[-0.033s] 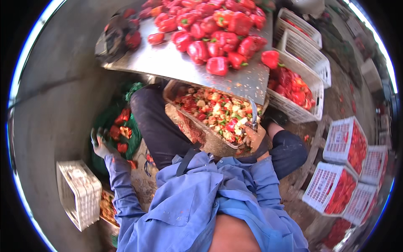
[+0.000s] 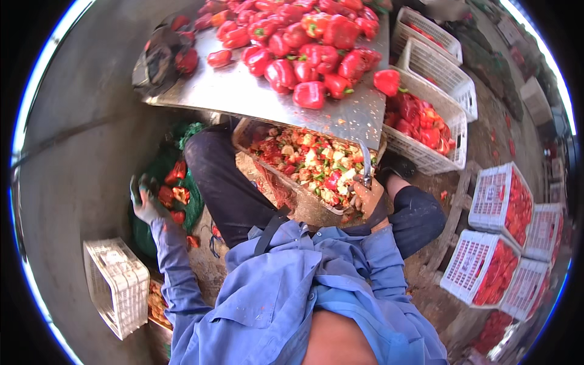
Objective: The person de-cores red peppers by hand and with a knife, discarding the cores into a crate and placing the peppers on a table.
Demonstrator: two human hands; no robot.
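My right hand (image 2: 370, 199), in a partly dark, worn glove, is closed round the handle of a small curved knife (image 2: 366, 159). The blade points away from me, over the right end of a crate of pepper cores and scraps (image 2: 304, 157) between my legs. Out to the left, my gloved left hand (image 2: 148, 205) holds nothing, its fingers stretched out and apart. It hovers beside a green net bag (image 2: 196, 210) where several cut red pepper pieces (image 2: 176, 173) lie. Ahead of me, a heap of red bell peppers (image 2: 316, 58) covers much of a metal table (image 2: 243, 88).
A crate of red peppers (image 2: 459, 152) stands right of the table, with more crates behind it. Stacked white crates (image 2: 486, 198) filled with red pepper are farther right. A crate on its side (image 2: 125, 286) sits at lower left. A dark bag (image 2: 159, 64) rests on the table's left corner.
My left hand has moved slightly forward, away from me. The view has shifted a little. My right hand still grips the knife in about the same place.
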